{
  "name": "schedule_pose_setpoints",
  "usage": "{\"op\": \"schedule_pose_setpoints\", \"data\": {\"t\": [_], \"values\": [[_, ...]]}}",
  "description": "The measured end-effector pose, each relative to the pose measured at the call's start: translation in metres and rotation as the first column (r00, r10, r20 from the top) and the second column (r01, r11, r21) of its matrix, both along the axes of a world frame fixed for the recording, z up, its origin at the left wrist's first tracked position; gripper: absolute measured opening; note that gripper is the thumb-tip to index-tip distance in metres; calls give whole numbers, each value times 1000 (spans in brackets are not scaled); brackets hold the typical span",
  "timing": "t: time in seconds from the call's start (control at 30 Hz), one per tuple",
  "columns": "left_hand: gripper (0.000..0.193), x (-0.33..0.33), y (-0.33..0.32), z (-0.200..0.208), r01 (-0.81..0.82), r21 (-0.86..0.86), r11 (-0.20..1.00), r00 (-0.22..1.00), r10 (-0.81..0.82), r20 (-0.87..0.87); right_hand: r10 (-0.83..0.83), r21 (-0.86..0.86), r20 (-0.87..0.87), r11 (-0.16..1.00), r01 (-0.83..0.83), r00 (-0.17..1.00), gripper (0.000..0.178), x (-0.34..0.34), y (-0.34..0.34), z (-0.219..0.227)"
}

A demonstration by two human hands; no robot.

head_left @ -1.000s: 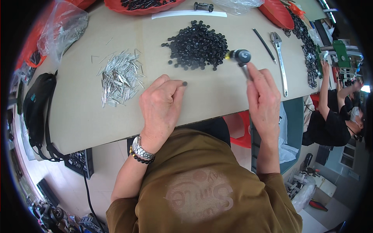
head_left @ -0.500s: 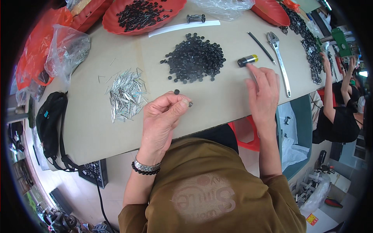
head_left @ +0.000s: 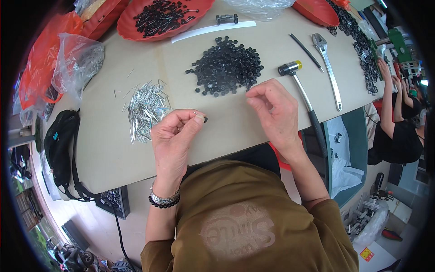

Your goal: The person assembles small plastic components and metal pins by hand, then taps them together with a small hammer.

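Observation:
My left hand, closed in a pinch over the table, holds a small black wheel. A glint of metal shows by the fingertips; any pin there is mostly hidden. My right hand hovers with bent fingers, thumb and forefinger a little apart, and nothing visible between them. It is nearest the right edge of a heap of small black wheels. Right of it lies a hammer with a black and yellow head, its dark grip reaching past the table edge. A heap of thin metal pins lies beyond my left hand.
A red plate holds black-capped pins. Near it are a white strip and a black roller-like piece. A pen and an adjustable wrench lie right. A black pouch hangs left; another person works right.
My right hand has left the hammer and moved left toward the wheel heap, baring the handle. My left hand has shifted slightly left, and less of the held piece shows.

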State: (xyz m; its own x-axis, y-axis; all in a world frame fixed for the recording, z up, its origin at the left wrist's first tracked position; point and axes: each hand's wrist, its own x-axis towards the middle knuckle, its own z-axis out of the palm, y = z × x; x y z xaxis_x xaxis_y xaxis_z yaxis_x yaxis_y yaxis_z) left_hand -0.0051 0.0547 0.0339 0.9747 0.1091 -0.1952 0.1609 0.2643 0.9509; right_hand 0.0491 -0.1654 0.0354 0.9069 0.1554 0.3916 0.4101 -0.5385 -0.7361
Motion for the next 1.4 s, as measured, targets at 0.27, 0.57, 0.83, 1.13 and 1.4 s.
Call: {"op": "schedule_pose_setpoints", "data": {"t": [0.27,0.57,0.83,1.13,1.4], "values": [[11,-1,-8,0,71,47,996,997,-69,-41,37,13,-31,999,-36,999,17,-6,3,3],[11,-4,-10,-5,144,-270,952,981,-173,-85,228,229,-130,954,-195,965,22,-32,30,9],[10,-6,-13,-9,148,-290,946,984,-171,-57,176,284,65,940,-187,982,18,-38,37,-2],[6,-7,-18,-2,90,-173,981,995,-79,68,436,711,-511,699,79,741,13,-38,30,-4],[7,-2,-15,5,83,-57,995,996,-82,19,659,856,-512,443,267,551,15,-29,34,0]]}}
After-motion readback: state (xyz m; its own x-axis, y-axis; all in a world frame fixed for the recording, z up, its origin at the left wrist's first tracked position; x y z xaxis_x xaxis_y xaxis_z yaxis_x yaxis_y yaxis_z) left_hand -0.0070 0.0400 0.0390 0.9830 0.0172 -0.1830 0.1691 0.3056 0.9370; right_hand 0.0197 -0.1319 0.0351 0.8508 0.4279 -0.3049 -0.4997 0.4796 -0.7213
